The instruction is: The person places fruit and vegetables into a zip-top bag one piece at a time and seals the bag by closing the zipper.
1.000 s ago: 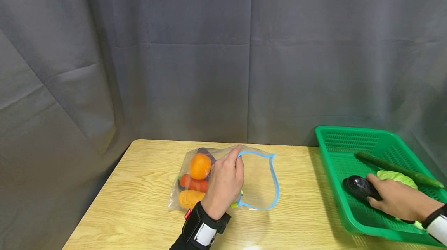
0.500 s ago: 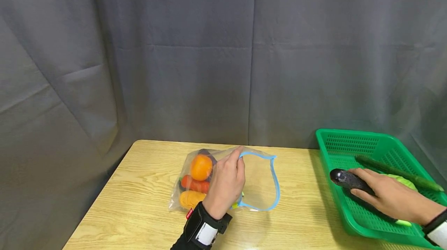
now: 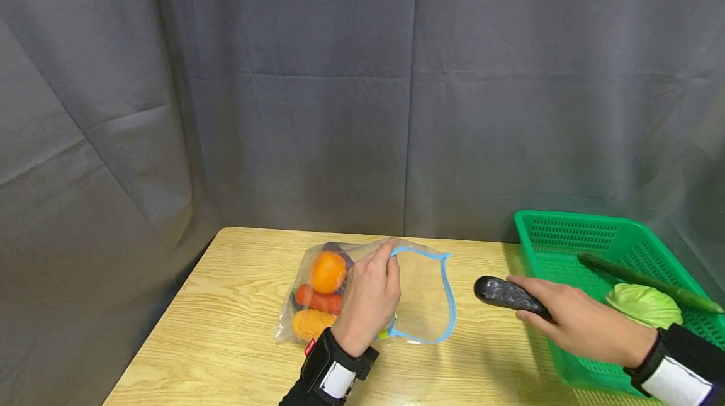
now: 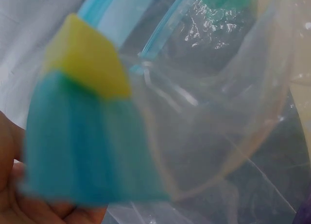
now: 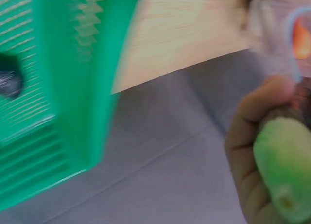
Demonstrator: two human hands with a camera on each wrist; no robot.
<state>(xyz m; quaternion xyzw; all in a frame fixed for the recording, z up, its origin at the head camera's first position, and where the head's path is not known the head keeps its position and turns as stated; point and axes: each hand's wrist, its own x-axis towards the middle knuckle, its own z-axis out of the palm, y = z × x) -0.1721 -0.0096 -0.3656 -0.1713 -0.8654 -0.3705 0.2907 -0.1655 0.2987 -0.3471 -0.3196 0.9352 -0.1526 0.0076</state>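
Note:
My left hand (image 3: 368,296) grips the near side of a clear zip bag (image 3: 421,296) lying on the table, its blue-edged mouth spread toward the right. Inside the bag are an orange (image 3: 328,272), a red-orange carrot (image 3: 318,298), a yellow-orange oblong piece (image 3: 313,324) and something dark purple behind. The left wrist view shows the blue zip strip with its yellow slider (image 4: 87,59). My right hand (image 3: 583,318) holds an eggplant (image 3: 506,294) over the table, between basket and bag, its dark rounded end facing the bag. Its green cap (image 5: 284,170) shows in the right wrist view.
A green basket (image 3: 523,248) stands at the right, holding a cucumber (image 3: 651,280) and a pale green cabbage (image 3: 646,305). In the right wrist view a dark shiny thing (image 5: 9,83) lies in it. A grey curtain (image 3: 317,141) hangs behind the wooden table (image 3: 187,324).
My right hand has lifted the eggplant out of the basket and carried it left over its rim toward the bag. The left hand stays at the bag mouth.

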